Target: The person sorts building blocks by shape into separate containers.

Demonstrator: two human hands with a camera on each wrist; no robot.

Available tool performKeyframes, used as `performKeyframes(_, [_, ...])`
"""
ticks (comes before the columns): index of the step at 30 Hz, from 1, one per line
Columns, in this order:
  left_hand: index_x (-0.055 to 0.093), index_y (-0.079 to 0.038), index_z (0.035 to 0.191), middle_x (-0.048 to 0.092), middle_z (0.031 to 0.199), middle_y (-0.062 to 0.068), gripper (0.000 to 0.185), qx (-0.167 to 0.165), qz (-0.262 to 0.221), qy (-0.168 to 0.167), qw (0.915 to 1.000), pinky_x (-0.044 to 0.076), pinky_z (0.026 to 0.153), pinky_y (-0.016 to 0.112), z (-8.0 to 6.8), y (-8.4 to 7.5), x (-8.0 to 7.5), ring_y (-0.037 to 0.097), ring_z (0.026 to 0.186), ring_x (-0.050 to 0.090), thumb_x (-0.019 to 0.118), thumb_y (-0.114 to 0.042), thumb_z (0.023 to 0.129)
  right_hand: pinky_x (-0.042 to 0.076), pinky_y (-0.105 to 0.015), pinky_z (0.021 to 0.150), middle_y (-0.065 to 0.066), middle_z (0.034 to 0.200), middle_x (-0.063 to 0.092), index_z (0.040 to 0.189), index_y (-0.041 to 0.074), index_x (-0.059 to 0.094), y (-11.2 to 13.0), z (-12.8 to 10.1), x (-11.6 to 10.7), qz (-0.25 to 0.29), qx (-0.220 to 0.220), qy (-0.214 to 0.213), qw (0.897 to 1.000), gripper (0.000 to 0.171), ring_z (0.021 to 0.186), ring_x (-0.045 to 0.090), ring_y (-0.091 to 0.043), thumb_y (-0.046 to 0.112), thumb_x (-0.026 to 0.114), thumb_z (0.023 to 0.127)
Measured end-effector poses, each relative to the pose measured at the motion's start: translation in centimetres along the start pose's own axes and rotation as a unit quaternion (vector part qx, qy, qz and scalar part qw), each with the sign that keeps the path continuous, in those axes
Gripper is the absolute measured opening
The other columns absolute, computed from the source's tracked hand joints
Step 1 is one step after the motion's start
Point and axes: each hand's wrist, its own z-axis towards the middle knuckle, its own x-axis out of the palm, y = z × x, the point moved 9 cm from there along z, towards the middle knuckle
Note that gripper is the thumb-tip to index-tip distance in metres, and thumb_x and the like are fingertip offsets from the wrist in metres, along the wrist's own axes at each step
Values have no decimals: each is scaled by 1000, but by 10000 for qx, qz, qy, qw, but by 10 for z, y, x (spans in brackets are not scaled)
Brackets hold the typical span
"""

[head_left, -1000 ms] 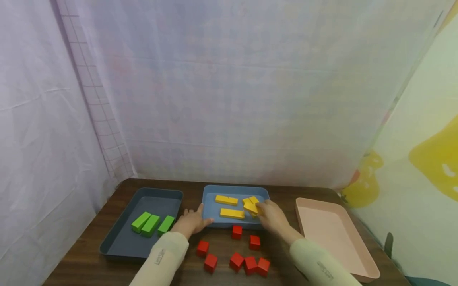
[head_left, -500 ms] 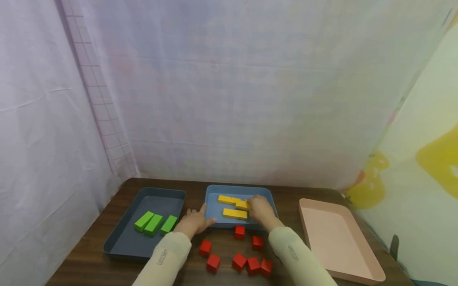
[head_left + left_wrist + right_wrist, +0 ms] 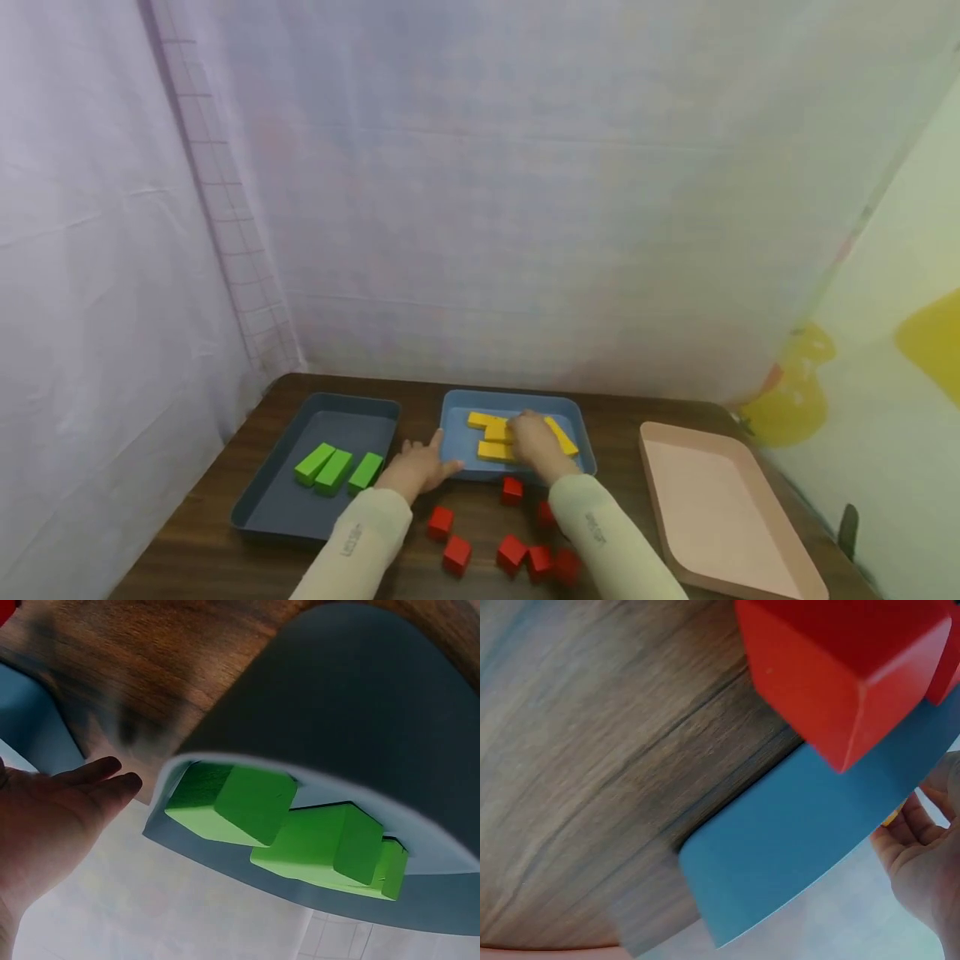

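Note:
In the head view my right hand (image 3: 538, 446) reaches into the blue tray (image 3: 457, 471) and pinches a yellow block (image 3: 497, 433). That block lies between two other yellow blocks, a back one (image 3: 483, 420) and a front one (image 3: 493, 452). Another yellow block (image 3: 561, 437) lies slanted to the right of the hand. A sliver of yellow shows by the curled right fingers (image 3: 911, 829) in the right wrist view. My left hand (image 3: 420, 468) is at the tray's front left corner, fingers spread and holding nothing. The right hand hides part of the tray floor.
A dark grey tray (image 3: 273, 517) with three green blocks (image 3: 333, 472) stands on the left. On the right lies a pink tray (image 3: 712, 500). Several red cubes (image 3: 512, 553) are scattered on the wooden table (image 3: 427, 575) in front, some beneath the right forearm.
My right hand has moved left inside the blue tray, bringing a yellow block between the two left ones. A slanted yellow block now shows to its right. The left hand stays at the corner.

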Motion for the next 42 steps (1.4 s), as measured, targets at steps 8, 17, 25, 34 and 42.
performKeyframes(8, [24,-10,158,35,150,33,81,41,0,28,10000,24,114,57,3,-8,4,49,143,23,53,-55,98,47,-49,98,-20,119,61,128,2,65,-13,-4,-4,365,225,-60,9991,45,114,58,-37,-5,65,84])
performKeyframes(17, [23,-8,158,33,150,35,81,102,-43,85,9999,24,114,58,2,-10,0,50,143,22,54,-54,98,49,-52,95,-21,120,62,126,1,66,-36,-18,-20,684,399,-304,9964,41,109,60,-38,0,65,85])
performKeyframes(25, [23,-9,158,32,151,34,81,102,-11,67,9999,25,114,57,-1,-9,-2,49,144,21,53,-54,98,48,-51,95,-20,111,65,120,-3,68,-38,-33,-32,688,-14,-678,9953,32,105,62,-38,8,68,90])
performKeyframes(34, [22,-10,159,31,151,35,81,91,13,76,9999,22,114,58,-2,-7,-4,50,144,20,52,-55,99,48,-53,94,-20,113,66,120,-4,68,-41,-57,-48,1142,-325,-1087,9870,35,107,62,-38,2,68,85])
performKeyframes(42, [21,-7,158,31,150,36,82,185,-105,61,9998,21,114,61,2,2,-2,52,143,20,51,-55,99,50,-52,91,-19,115,67,120,-2,69,-43,-75,-58,1544,-238,-1166,9808,35,104,64,-36,5,72,87])
